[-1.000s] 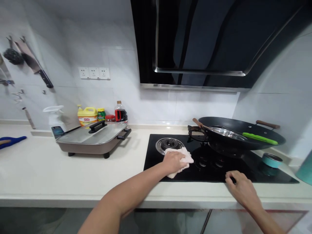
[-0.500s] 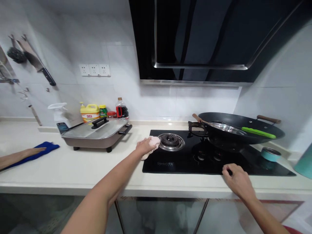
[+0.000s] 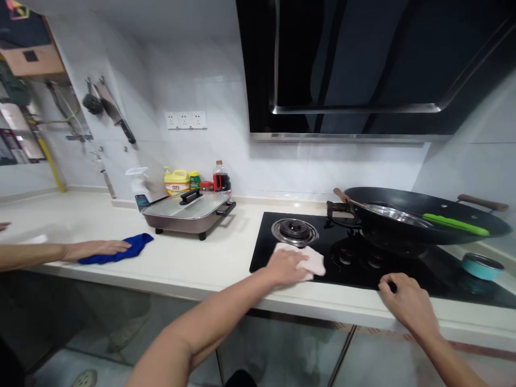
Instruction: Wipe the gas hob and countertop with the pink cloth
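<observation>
My left hand presses a pale pink cloth flat on the front of the black glass cooktop, just below the left burner. Its fingers lie over the cloth, holding it. My right hand rests at the cooktop's front edge, fingers curled in, thumb against the index finger, with nothing seen in it. The two control knobs are between my hands. A large black wok sits over the right burner, with a metal lid or pan and a bright green handle inside.
At the left, another person's hand lies on a blue cloth on the white counter. An electric pan with a glass lid stands between us, bottles behind it. A turquoise tin sits at the right. The range hood hangs above.
My left hand has slid the cloth rightward and forward from the cooktop's left edge to below the left burner. My view has turned left. My right hand stays at the edge.
</observation>
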Demonstrator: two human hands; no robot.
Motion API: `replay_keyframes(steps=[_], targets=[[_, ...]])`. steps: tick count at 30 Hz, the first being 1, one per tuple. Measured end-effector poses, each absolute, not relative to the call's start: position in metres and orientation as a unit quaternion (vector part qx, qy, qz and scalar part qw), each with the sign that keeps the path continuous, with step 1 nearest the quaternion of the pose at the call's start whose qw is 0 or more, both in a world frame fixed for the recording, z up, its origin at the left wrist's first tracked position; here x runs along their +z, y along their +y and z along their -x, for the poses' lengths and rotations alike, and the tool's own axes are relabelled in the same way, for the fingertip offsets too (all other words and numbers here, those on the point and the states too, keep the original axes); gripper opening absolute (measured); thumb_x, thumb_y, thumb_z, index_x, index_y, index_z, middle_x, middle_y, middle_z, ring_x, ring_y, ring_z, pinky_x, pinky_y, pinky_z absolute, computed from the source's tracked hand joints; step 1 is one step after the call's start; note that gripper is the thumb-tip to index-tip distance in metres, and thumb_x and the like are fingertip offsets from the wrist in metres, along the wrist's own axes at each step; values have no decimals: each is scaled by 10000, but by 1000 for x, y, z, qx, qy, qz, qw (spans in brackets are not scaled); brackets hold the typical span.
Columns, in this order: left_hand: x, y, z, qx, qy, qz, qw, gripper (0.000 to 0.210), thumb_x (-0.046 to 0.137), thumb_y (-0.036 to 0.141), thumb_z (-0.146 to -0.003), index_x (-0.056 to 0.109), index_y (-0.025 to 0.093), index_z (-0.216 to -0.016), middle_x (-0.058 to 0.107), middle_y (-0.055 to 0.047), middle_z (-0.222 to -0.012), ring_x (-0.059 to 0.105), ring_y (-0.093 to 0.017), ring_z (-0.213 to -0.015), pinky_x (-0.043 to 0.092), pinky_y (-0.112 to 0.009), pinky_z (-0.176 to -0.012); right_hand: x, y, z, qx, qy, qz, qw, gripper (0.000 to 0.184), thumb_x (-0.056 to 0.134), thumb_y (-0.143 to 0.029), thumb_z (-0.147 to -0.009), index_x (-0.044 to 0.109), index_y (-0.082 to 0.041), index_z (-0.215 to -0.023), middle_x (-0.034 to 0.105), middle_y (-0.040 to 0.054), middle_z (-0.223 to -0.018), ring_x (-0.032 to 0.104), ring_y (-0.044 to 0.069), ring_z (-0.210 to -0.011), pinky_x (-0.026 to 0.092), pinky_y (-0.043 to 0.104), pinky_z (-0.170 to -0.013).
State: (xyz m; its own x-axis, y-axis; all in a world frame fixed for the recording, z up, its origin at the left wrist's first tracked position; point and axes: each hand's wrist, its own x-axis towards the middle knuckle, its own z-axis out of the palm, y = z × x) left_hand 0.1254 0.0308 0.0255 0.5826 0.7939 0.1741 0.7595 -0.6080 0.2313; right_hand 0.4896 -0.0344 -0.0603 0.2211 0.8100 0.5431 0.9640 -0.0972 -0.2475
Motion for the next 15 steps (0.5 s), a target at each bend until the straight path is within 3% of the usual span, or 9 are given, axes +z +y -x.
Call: replay_keyframes(steps=[7,15], targets=[[3,-6,-193,135,316,-939,31,663,516,641,-931,530,328,-1515,482,-73,-1625,474,-300,-1460,339,-515,-1205,-69,-31,-502,-116,-612,727,288,363,419,-454,-906,715,-245,-923,718,81,-1138,622,311,-1043,465,439,-865],[-3,-7,-154,177,362,-915,29,531,599,513,-920,628,359,-1428,551,-43,-1572,503,-259,-1443,326,-481,-1225,-70,-28,-511,-83,-609,729,300,393,425,-501,-859,727,-254,-907,736,70,-1139,642,318,-1048,491,442,-847]])
